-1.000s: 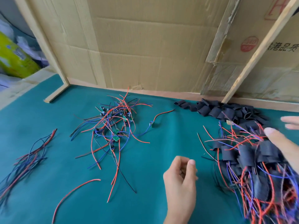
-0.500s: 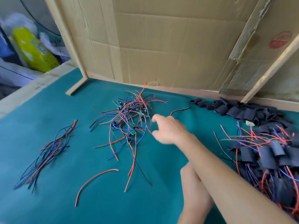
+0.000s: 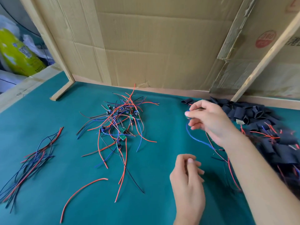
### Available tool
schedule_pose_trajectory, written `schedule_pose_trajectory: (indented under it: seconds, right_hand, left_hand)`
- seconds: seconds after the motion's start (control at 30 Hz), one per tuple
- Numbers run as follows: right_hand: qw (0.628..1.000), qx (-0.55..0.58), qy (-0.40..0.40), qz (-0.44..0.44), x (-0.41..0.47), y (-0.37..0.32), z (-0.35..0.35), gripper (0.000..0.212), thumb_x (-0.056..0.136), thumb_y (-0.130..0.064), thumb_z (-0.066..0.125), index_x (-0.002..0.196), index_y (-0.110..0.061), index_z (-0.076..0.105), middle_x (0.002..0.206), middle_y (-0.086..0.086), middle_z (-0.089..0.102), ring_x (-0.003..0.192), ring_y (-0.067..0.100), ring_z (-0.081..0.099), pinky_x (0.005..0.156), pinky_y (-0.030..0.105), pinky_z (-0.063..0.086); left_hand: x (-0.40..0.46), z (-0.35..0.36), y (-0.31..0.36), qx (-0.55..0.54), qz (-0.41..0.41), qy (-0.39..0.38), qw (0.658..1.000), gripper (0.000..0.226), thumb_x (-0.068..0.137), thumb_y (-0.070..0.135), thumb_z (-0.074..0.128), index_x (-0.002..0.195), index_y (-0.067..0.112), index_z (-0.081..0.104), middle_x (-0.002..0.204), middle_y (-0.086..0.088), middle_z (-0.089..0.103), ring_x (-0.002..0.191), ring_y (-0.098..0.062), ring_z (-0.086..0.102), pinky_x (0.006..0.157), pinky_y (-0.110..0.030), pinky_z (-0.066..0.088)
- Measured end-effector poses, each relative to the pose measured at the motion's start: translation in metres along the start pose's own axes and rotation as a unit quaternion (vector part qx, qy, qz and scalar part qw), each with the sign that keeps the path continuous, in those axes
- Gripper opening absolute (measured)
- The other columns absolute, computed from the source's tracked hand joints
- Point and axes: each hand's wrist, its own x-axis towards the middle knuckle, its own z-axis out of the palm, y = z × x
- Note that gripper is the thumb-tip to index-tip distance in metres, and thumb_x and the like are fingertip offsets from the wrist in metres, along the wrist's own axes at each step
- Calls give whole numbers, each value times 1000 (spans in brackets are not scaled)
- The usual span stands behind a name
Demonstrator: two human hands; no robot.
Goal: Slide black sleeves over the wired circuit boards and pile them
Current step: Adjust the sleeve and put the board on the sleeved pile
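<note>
A tangle of wired circuit boards (image 3: pixel 121 122), small green boards with red, blue and black leads, lies mid-table on the green mat (image 3: pixel 154 159). My right hand (image 3: pixel 211 122) is raised right of it and pinches one wired board at the fingertips; its blue lead (image 3: pixel 194 138) and a red lead trail down to the mat. My left hand (image 3: pixel 186 181) hovers nearer me with fingers curled and nothing visible in it. Empty black sleeves (image 3: pixel 243 111) lie at the back right. Sleeved boards (image 3: pixel 279 150) are piled at the right edge.
A bundle of loose red, blue and black wires (image 3: pixel 32 155) lies at the left. A single red wire (image 3: pixel 81 192) lies in front. Cardboard walls (image 3: pixel 154 46) and wooden battens (image 3: pixel 266 57) close the back. A yellow bag (image 3: pixel 17 57) sits beyond the left edge.
My right hand has pulled back from the tangle toward the right, now pinching a wired board with leads trailing. My left hand stays curled near me.
</note>
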Motion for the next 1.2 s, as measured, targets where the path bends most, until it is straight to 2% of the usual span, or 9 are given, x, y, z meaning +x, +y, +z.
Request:
schedule_pose_trajectory:
  seconds: [0.1, 0.3, 0.47, 0.53, 0.6, 0.7, 0.8, 0.97, 1.2]
  right_hand:
    - [996, 25, -79, -13, -40, -16, -21, 20, 77, -10, 79, 89, -12, 63, 75, 9, 67, 57, 20, 59, 51, 24, 49]
    - [888, -354, -294, 2, -90, -5, -38, 18, 84, -23, 83, 96, -26, 70, 94, -12, 76, 72, 27, 65, 68, 34, 51]
    - [869, -468, -148, -67, -44, -32, -53, 10, 79, -39, 81, 84, -37, 72, 86, -17, 75, 72, -2, 66, 68, 12, 47]
    - [844, -526, -89, -58, -2, -34, -56, 8, 82, -34, 78, 84, -36, 71, 88, -10, 74, 79, 7, 67, 73, 23, 51]
    - [789, -610, -70, 25, 38, -27, -56, 17, 90, -27, 71, 107, -24, 73, 114, 8, 69, 80, 21, 65, 76, 37, 58]
    - [702, -694, -82, 138, 75, 1, -60, 49, 100, -20, 53, 149, -14, 48, 159, 21, 29, 120, 39, 57, 95, 47, 56]
    - [711, -683, -49, 159, 85, 23, -63, 56, 100, -24, 47, 155, -14, 40, 168, 14, 9, 136, 45, 46, 103, 51, 50]
    - [723, -675, -30, 141, 83, 32, -69, 51, 98, -24, 50, 147, -10, 46, 160, 9, 29, 139, 40, 46, 107, 49, 46]
    - [711, -688, -58, 135, 84, 37, -64, 48, 99, -24, 46, 146, -13, 48, 167, 10, 17, 132, 40, 50, 95, 46, 49]
  left_hand:
    - [-28, 1, 4, -20, 99, -30, 994, 30, 109, 9, 42, 93, 18, 66, 80, -1, 73, 65, -20, 67, 56, -31, 53]
    - [-31, 1, 3, -44, 94, -31, 994, 40, 110, 24, 42, 87, 20, 74, 75, -8, 71, 62, -19, 59, 60, -27, 49]
    - [-35, 7, 4, -28, 72, -44, 996, 22, 105, 8, 52, 96, 14, 71, 74, -7, 72, 56, -13, 61, 51, -21, 46]
    - [-35, 7, 5, -23, 76, -39, 996, 21, 104, 7, 52, 96, 14, 70, 74, -7, 72, 55, -12, 60, 50, -21, 46]
    - [-36, 8, 6, -13, 78, -39, 996, 20, 103, 6, 53, 95, 14, 70, 73, -6, 71, 54, -12, 60, 51, -21, 47]
    - [-36, 7, 7, -12, 78, -37, 996, 21, 103, 4, 54, 94, 14, 70, 71, -6, 71, 54, -12, 60, 50, -21, 46]
    - [-33, 9, 4, -3, 80, -38, 996, 22, 103, 3, 54, 92, 15, 70, 70, -5, 70, 54, -13, 60, 49, -24, 46]
    - [-33, 8, 1, 6, 87, -49, 995, 22, 103, 5, 55, 93, 18, 70, 70, -3, 70, 55, -12, 61, 50, -23, 47]
    - [-32, 10, 1, 13, 95, -48, 994, 22, 103, 6, 55, 93, 19, 69, 71, -1, 70, 55, -12, 61, 50, -23, 47]
